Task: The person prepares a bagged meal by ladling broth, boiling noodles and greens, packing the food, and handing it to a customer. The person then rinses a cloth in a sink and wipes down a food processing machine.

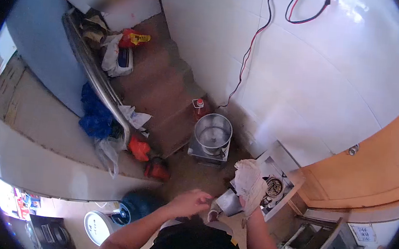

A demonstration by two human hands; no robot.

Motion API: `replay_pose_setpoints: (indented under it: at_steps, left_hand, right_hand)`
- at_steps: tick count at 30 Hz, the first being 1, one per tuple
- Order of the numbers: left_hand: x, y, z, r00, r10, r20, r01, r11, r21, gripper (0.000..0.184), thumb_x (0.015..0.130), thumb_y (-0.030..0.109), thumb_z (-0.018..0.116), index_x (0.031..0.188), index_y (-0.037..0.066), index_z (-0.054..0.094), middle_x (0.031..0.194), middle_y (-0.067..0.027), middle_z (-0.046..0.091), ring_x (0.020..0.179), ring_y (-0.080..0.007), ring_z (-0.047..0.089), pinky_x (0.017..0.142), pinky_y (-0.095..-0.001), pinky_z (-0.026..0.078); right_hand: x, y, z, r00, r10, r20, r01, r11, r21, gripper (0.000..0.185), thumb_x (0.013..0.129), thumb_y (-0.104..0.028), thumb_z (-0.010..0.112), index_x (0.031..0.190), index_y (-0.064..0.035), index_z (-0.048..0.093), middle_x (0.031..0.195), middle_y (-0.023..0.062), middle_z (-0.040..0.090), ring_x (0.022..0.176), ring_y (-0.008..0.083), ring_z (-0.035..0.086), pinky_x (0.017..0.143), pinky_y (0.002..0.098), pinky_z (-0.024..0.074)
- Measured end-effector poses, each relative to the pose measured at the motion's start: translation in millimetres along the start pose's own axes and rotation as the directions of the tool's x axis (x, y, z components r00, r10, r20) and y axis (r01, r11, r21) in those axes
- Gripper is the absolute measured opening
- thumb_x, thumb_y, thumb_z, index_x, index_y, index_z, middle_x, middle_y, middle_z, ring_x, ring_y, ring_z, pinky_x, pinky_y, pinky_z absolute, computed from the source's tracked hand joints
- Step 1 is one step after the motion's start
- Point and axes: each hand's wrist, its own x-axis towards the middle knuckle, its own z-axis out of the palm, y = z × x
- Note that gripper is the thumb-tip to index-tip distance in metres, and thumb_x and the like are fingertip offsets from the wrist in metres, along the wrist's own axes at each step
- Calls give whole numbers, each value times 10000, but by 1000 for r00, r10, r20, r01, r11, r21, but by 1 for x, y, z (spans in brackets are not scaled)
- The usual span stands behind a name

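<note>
One shirt [193, 245]; left hand [190, 203] loosely parted; one cloth [250, 178] over right hand [244, 202], grip unclear; one pot [214, 122].

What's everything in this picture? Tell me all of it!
Wall: 1, white, upper right
Staircase: 1, brown, left of centre
Handrail: 1, silver, beside staircase
Bags: several, blue, white, red, along handrail
Box: 1, whitish, top left
Cable: count unclear, red-black, against wall
Pot: 1, silver, centre
Stand: 1, grey, under pot
Jug: 1, reddish, behind pot
Door: 1, orange, right
Metal case: 1, grey, beside door
Cylinder: 1, teal, lower left
Bucket: 1, white, beside cylinder
Cloth: 1, off-white, at right hand
Metal piece: 1, silver, beside cloth
Anything else: too unclear
Shirt: 1, black, bottom
Left hand: 1, bare, bottom centre
Right hand: 1, partly cloth-covered
</note>
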Motion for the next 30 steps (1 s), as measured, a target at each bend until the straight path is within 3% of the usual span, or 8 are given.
replay_pose_setpoints:
  at_steps: [6,12,19,22,23,25,27,30]
  left_hand:
    - [25,-83,-141,921,-142,-362,125,990,-70,407,894,212,800,1273,88,717,1032,-74,734,912,-191,710,857,-352,583]
    - [83,-132,-392,448,73,-891,167,972,163,389,889,163,735,1263,63,697,1201,-157,706,1180,-331,659,1040,-446,506]
    - [67,-221,-611,280,329,-902,878,292,379,619,868,314,797,1439,201,587,1561,-138,471,1367,-420,508,1043,-740,410]
    - [46,-264,-654,233,315,-920,937,182,299,737,879,330,790,1545,233,490,1586,-205,438,1456,-445,414,1093,-688,413]
    - [35,-286,-666,249,330,-911,927,193,323,779,886,328,786,1580,233,445,1585,-253,415,1467,-468,392,1116,-657,411]
    - [20,-320,-670,270,330,-905,922,184,342,821,894,325,782,1615,233,400,1584,-301,392,1479,-490,370,1139,-627,410]
    - [30,-341,-678,307,465,-831,747,423,512,861,901,302,779,1646,216,355,1575,-360,354,1446,-532,393,1178,-569,395]
    - [72,-338,-648,205,592,-779,771,393,502,861,906,277,776,1643,156,348,1588,-383,316,1448,-556,377,1208,-573,354]
  right_hand:
    - [57,2,-38,992,92,92,-65,963,-263,368,1051,-339,546,1315,-89,600,1187,118,692,1064,315,691,916,466,595]
    - [116,21,-19,992,103,-72,-123,919,-374,278,1013,-332,640,1236,-167,631,1180,54,708,1034,272,701,827,488,599]
    - [238,54,-105,999,-46,-24,26,849,-528,314,917,-338,746,1128,-110,697,1033,19,717,856,217,718,738,399,595]
    - [263,65,-69,988,-35,150,124,-396,-910,544,899,-327,772,1366,-108,600,1388,69,638,1263,240,622,973,427,569]
    - [284,77,-64,991,-29,128,106,-387,-916,544,899,-327,772,1366,-108,600,1388,69,638,1263,240,622,973,427,569]
    - [322,102,-65,739,-205,-642,-196,846,-496,376,948,-437,724,1089,-90,704,949,63,703,804,286,716,638,436,571]
    - [353,114,-145,785,-144,-603,-316,744,-589,347,975,-418,682,1020,-74,683,874,67,719,707,305,707,595,441,550]
    - [396,100,-162,909,-378,175,-60,-535,-842,360,988,-422,586,912,-72,625,768,134,713,610,312,680,573,454,532]
